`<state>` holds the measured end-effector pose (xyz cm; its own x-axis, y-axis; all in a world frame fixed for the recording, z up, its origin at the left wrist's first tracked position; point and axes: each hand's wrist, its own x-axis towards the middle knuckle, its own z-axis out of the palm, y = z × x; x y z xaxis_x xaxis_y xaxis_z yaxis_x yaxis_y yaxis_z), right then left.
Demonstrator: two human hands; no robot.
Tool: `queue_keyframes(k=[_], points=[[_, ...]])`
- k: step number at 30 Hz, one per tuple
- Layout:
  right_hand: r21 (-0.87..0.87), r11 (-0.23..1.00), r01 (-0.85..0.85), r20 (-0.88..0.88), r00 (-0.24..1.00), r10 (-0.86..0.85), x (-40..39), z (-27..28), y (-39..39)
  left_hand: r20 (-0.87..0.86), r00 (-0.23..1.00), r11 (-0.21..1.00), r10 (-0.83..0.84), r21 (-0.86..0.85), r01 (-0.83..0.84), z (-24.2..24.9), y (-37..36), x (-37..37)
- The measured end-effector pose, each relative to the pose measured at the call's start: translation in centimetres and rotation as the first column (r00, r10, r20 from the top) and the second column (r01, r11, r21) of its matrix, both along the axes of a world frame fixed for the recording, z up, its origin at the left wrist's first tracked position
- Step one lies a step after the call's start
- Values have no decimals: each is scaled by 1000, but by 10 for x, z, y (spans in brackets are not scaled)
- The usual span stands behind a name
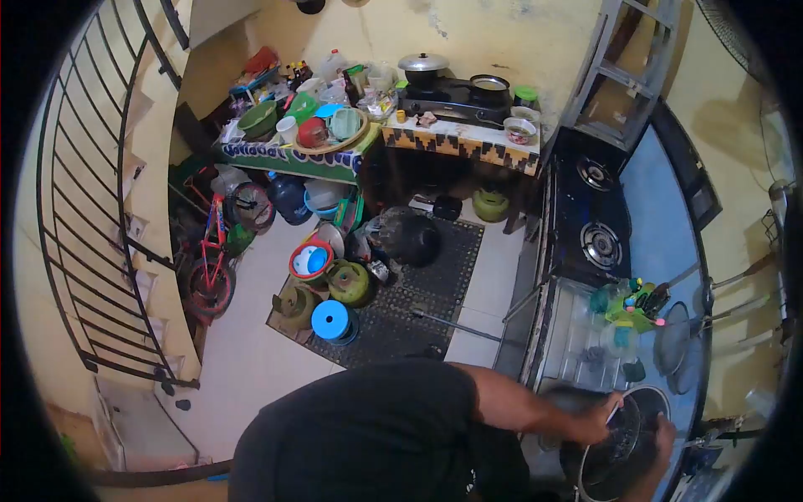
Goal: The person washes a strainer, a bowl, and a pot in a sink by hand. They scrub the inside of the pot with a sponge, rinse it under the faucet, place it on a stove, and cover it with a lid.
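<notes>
At the lower right, over the sink end of the counter, is a large dark round pot (623, 443) with a pale rim. It looks tilted, and its inside is shiny and dark. My left hand (595, 422) is closed at the near side of the rim, with a short white edge showing by the fingers. Against the far side of the pot rests my right hand (663, 439), its fingers partly hidden around the rim. A clear dish rack (577, 335) stands just beyond the pot.
A two-burner stove (598, 209) sits farther along the counter. Round dark pan lids (672, 351) lean by the wall. On the floor are green gas cylinders (349, 282), a blue stool (333, 321) and a black mat (418, 293). A cluttered table (293, 159) stands at the back.
</notes>
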<state>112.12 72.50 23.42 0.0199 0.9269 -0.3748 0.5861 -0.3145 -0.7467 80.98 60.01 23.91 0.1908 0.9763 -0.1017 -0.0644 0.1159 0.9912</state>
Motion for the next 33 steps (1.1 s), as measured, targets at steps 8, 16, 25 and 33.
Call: queue_keyframes(k=[8, 16, 25, 33], points=[[182, 846, -501, 629, 721, 291, 4, -48, -79, -16, 989, 962, 150, 235, -142, -37, 24, 10], [-331, 726, -603, 560, 493, 666, 37, -93, -117, -47, 987, 886, 156, 449, -118, -23, 22, 18], [369, 911, -185, 561, 826, -60, -49, -5, -2, 104, 989, 992, -106, -56, 112, -18, 8, 43], [-431, 778, -457, 130, 822, 555, -64, -94, -135, -7, 998, 960, -63, 274, 62, -40, 27, 4]])
